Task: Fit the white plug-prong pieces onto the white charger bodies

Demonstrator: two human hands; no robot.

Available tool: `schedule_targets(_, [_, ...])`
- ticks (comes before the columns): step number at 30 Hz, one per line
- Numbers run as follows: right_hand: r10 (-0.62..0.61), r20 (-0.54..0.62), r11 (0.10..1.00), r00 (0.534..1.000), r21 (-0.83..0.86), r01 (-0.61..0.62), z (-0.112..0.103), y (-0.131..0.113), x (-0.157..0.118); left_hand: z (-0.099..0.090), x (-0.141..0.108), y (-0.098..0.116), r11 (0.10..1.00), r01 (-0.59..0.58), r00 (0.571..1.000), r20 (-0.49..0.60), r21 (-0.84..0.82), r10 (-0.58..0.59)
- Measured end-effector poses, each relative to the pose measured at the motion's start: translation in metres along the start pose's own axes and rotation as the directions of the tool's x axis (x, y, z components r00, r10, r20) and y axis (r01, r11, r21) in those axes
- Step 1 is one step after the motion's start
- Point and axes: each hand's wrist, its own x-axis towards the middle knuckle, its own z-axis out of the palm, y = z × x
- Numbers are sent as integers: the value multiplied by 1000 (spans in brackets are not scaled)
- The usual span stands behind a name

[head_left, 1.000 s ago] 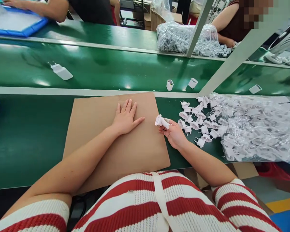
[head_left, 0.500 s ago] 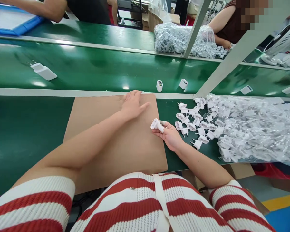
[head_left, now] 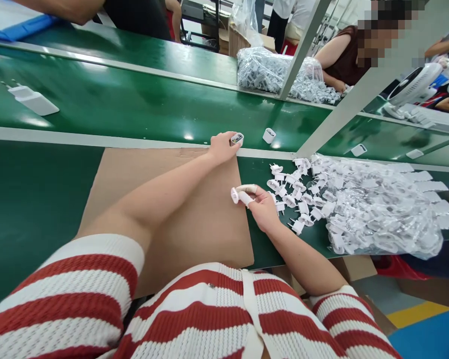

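Note:
At the belt's near edge, my left hand (head_left: 222,148) has its fingers closed around a white charger housing (head_left: 237,139), whose open end faces up. Over the right side of the cardboard sheet (head_left: 194,214), my right hand (head_left: 264,207) pinches a small white plug cap (head_left: 234,195) between thumb and finger; covers wrap those fingertips. Another white charger housing (head_left: 269,135) lies on the green belt (head_left: 153,114), a little right of my left hand. Several loose plug caps (head_left: 297,192) with metal pins are scattered on the bench just right of my right hand.
A clear bag of white plug caps (head_left: 385,209) fills the bench at right. An assembled charger (head_left: 33,99) lies on the belt at left. A slanted metal post (head_left: 344,107) rises at right. Across the belt, a co-worker's arm (head_left: 331,82) reaches beside another full bag (head_left: 269,70).
My left hand has moved right from the cardboard's far edge and taken hold of a charger housing. The assembled charger on the belt appears further left. My right hand still pinches the plug cap, now turned.

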Motion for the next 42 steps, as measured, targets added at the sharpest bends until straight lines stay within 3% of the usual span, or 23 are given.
schedule_targets(5, [-223, -204, 972, 953, -115, 203, -10, -3, 3, -37, -104, -17, 957, -271, 950, 131, -103, 283])
schedule_targets(8, [-350, -111, 910, 930, -278, 309, -14, -5, -2, -47, -158, -24, 939, -298, 907, 256, -172, 335])
schedule_targets(11, [-474, 93, 739, 876, -498, 453, -17, -8, -9, -41, -183, -31, 929, -258, 919, 229, -266, 321])
schedule_targets(15, [-504, 257, 526, 825, -666, 529, -17, -16, -13, -27, -181, -37, 913, -272, 939, 125, -304, 322])
schedule_targets(18, [-569, 378, 319, 731, -717, 619, -12, -23, -13, -23, -175, -40, 890, -318, 923, 108, -326, 369])
schedule_targets(20, [-554, 496, 172, 669, -718, 675, -7, -28, -11, -22, -174, -41, 881, -337, 920, 85, -333, 384])
schedule_targets(23, [-491, 597, 65, 634, -701, 710, 0, -32, -6, -19, -175, -43, 869, -354, 920, 39, -345, 390])
schedule_targets(32, [-338, 653, 32, 678, -712, 701, 10, -30, 9, -17, -175, -44, 874, -358, 922, 27, -328, 387])
schedule_targets(42, [-435, 607, 53, 665, -720, 692, 8, -30, 7, -16, -176, -44, 873, -356, 922, 26, -333, 386])
